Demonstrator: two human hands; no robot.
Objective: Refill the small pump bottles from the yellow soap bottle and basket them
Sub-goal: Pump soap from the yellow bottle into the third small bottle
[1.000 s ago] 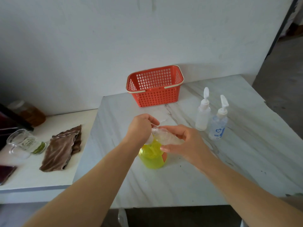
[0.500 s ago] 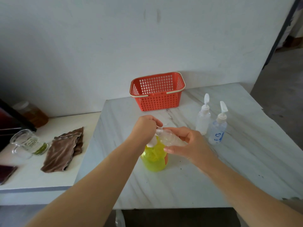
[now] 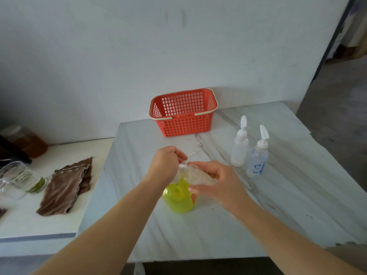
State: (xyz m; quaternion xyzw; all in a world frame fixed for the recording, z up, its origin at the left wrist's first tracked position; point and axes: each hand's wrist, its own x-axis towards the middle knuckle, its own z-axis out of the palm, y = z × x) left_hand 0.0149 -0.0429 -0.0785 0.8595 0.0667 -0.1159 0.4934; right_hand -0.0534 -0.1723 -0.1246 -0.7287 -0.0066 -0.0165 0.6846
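A small clear plastic bottle (image 3: 195,175) lies tilted in the right hand (image 3: 218,183), fingers wrapped around it, above the translucent yellow soap bottle (image 3: 178,197) standing on the white marble table (image 3: 258,215). The left hand (image 3: 165,165) pinches its pump cap. Judged step: unscrewing the cap; pouring soap comes next. Two capped pump bottles (image 3: 249,149) wait near the red plastic basket (image 3: 183,114). One shows a blue heart; lettering unreadable.

Both hands (image 3: 218,181) w/ clear bottle (image 3: 195,174) over yellow bottle (image 3: 178,197)
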